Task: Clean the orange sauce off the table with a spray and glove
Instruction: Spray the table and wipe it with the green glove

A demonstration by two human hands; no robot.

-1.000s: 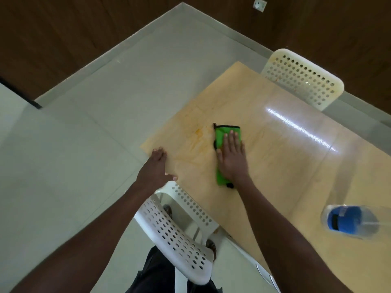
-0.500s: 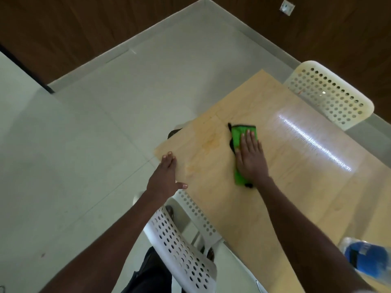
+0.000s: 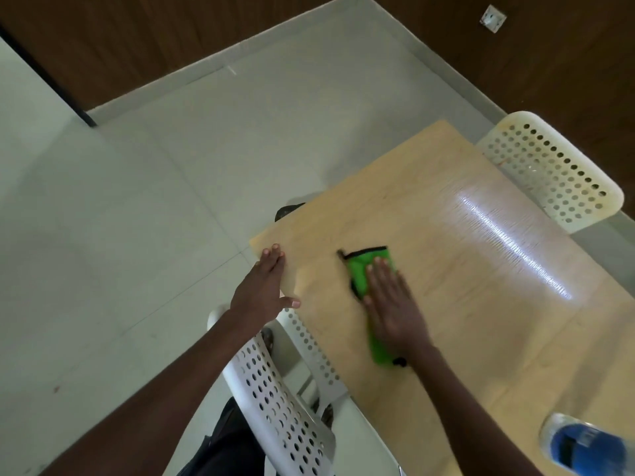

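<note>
A green cleaning glove with black trim lies flat on the light wooden table, near its left corner. My right hand presses down on the glove with straight fingers. My left hand rests flat on the table's left edge, fingers straight and thumb spread. A blue-capped spray bottle stands at the lower right, blurred. I cannot make out any orange sauce on the wood around the glove.
A white perforated chair stands between my arms, under the table's near edge. A second white perforated chair is tucked in at the far side. Pale floor tiles and dark wood walls surround the table.
My right hand has slid the glove toward the table's left corner, over the spot where a faint orange stain showed. My left hand stays on the table edge. The camera view has shifted.
</note>
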